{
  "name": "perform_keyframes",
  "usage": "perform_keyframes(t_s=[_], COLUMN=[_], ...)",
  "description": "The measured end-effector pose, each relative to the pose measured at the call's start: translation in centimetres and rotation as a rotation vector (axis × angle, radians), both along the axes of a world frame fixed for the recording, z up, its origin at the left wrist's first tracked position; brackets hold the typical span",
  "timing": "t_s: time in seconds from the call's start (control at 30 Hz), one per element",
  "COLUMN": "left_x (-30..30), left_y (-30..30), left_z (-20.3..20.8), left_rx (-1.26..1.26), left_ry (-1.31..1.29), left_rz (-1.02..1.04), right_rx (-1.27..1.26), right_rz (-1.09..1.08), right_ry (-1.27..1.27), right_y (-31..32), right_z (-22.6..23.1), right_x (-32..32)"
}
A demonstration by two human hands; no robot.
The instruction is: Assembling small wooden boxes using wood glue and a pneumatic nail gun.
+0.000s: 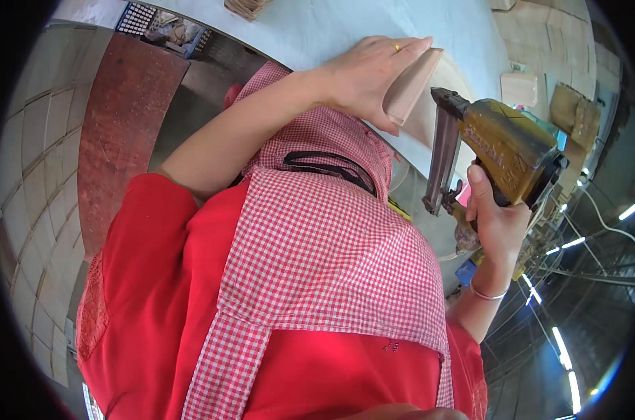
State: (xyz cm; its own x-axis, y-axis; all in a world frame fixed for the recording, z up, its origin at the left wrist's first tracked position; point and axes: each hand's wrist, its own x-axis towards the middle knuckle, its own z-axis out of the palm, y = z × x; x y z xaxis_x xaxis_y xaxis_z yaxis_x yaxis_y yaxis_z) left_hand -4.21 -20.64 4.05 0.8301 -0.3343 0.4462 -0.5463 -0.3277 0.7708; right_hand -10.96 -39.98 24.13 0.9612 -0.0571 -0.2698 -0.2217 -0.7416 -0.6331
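Note:
My left hand [363,77] is wrapped around a small piece of light wood with thin board sides [414,87], its thumb at the near end and its fingers along the far side. The wood rests at the edge of the pale worktable [317,31]. In my right hand [498,220] is a yellow-brown nail gun [510,143], gripped by its handle. Its dark nose points toward the wood and stands a little apart from it. The long magazine hangs down below the nose. My palm and the gun's body hide part of the handle.
A bundle of thin wood [246,7] lies at the table's far edge. Stacked boards [541,42] and a pale wooden tray [519,89] are at the far right. On the left are a reddish-brown board [128,126] and a plastic crate [137,19].

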Motion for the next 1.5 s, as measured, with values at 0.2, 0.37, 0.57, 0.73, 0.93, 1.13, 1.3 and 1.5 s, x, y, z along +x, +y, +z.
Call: perform_keyframes(t_s=[0.2, 0.37, 0.57, 0.73, 0.93, 1.13, 1.3, 1.5], left_x=[-1.5, -2.0, -2.1, -1.5, -2.6, -5.6, -9.7, -11.3], left_y=[-1.3, -1.2, -0.8, -0.1, 2.7, 8.1, 9.5, 8.2], left_z=[-0.4, 0.1, 0.1, 0.0, 2.1, 6.6, 5.2, 2.8], left_rx=[0.021, 0.001, -0.012, -0.029, -0.101, -0.770, -1.169, -1.065], left_ry=[-0.037, -0.039, -0.052, 0.010, 0.095, 1.200, 1.556, 1.620], left_rz=[-0.024, -0.041, -0.033, -0.081, -0.004, -0.221, -0.378, -0.167], right_rx=[-0.002, -0.002, -0.080, -0.049, -0.064, -0.167, -0.610, -0.923], right_rz=[-0.004, -0.013, -0.009, -0.045, -0.292, -0.382, -0.177, -0.258], right_ry=[-0.005, 0.007, 0.057, -0.068, -0.351, -0.375, -0.508, -0.447], right_y=[-0.9, -1.0, -1.1, -1.3, -6.8, -22.5, -29.6, -36.3], right_z=[-0.7, -0.2, 0.1, 0.0, 1.3, -2.8, -12.5, -19.9], right_x=[-1.7, -1.9, -1.5, -1.9, -2.7, -5.8, -6.9, -6.9])
